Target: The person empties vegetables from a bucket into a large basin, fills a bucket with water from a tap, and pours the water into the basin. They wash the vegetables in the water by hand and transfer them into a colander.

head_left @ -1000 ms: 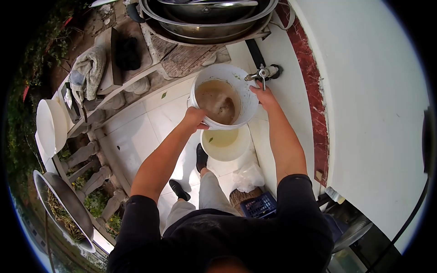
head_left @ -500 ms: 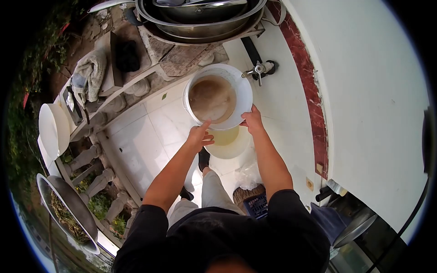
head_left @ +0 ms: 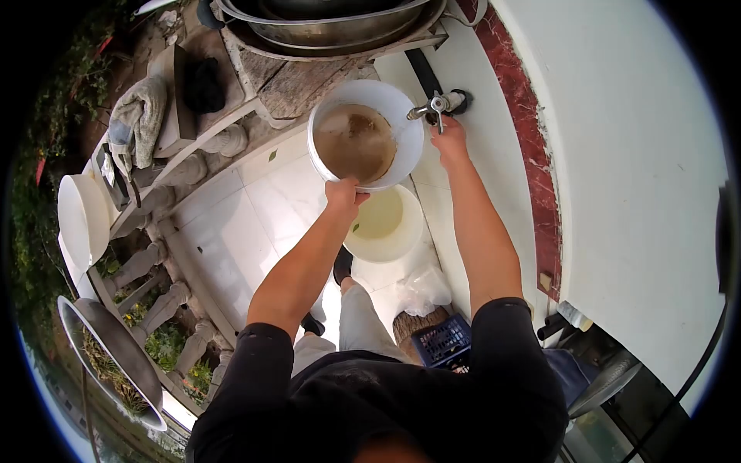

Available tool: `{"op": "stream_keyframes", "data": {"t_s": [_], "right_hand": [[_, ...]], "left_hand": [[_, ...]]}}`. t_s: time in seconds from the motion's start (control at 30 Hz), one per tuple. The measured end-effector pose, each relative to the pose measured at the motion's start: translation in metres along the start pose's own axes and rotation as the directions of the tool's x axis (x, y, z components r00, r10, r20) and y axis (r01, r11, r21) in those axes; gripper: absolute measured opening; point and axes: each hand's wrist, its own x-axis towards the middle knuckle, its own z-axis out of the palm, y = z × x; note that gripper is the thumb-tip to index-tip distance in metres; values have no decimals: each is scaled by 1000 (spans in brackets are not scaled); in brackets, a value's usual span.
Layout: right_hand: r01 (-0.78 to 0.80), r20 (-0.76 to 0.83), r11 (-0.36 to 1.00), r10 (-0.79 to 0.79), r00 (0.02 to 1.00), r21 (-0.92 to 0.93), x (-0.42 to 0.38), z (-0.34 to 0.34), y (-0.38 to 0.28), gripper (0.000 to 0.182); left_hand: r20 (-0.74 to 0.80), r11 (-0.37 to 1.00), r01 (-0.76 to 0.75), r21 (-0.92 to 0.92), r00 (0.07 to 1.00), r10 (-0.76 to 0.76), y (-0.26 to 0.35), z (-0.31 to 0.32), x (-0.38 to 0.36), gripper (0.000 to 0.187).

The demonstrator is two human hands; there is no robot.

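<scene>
We hold the white bucket [head_left: 365,137] of murky water under the tap [head_left: 434,108]: left hand [head_left: 344,191] grips its near rim, right hand [head_left: 450,133] closed at the tap handle. Next, likely turn it.

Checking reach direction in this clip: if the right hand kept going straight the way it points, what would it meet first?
The right hand points up along the wall toward the tap, already at or just below its handle. The tap would likely come first; depth is unclear, so contact can't be confirmed.
</scene>
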Motion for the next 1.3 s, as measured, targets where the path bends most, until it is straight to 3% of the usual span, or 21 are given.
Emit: {"op": "stream_keyframes", "data": {"t_s": [0.07, 0.17, 0.23, 0.37, 0.43, 0.53, 0.67, 0.93, 1.03, 1.17, 1.27, 1.3], "right_hand": [[4, -163, 992, 16, 986, 123, -13, -1, -8, 36], [249, -155, 943, -286, 945, -221, -31, -7, -16, 35], [298, -55, 908, -327, 943, -295, -46, -10, -26, 30], [312, 48, 803, -336, 941, -507, -94, -2, -72, 24], [321, 42, 790, -352, 935, -523, -93, 1, -73, 22], [311, 57, 778, -335, 940, -545, -95, 1, -77, 21], [303, 105, 752, -301, 948, -585, -90, -4, -79, 18], [317, 139, 766, -290, 947, -559, -64, -5, -65, 16], [303, 130, 779, -279, 952, -549, -63, -4, -67, 16], [302, 144, 747, -270, 952, -593, -67, -3, -76, 14], [19, 164, 929, 45, 985, -369, -81, 6, -103, 13], [-23, 192, 984, 58, 980, -179, -85, 13, -111, 14]], "left_hand": [[-97, 996, -27, -80, 995, 19, -14, 22, 9, 35], [-156, 988, -37, -153, 988, 13, -22, 37, 16, 38], [-169, 984, -28, -175, 986, -2, -22, 38, 18, 40], [-231, 979, -52, -199, 973, 5, -12, 33, 13, 40], [-236, 974, -69, -216, 972, 17, -8, 35, 8, 41], [-369, 982, -2, -190, 927, -69, -5, 53, -3, 43], [-409, 997, -2, -81, 912, -32, -29, 53, 22, 45], [-265, 968, 122, 220, 962, -61, 8, 7, 4, 44], [-187, 923, 111, 368, 981, -43, 13, -3, 23, 41], [-200, 911, 52, 410, 979, 35, 16, 2, 16, 39], [-194, 920, 66, 385, 981, 11, 20, 0, 13, 37], [-201, 925, 61, 375, 980, 16, 22, -1, 10, 35]]}}
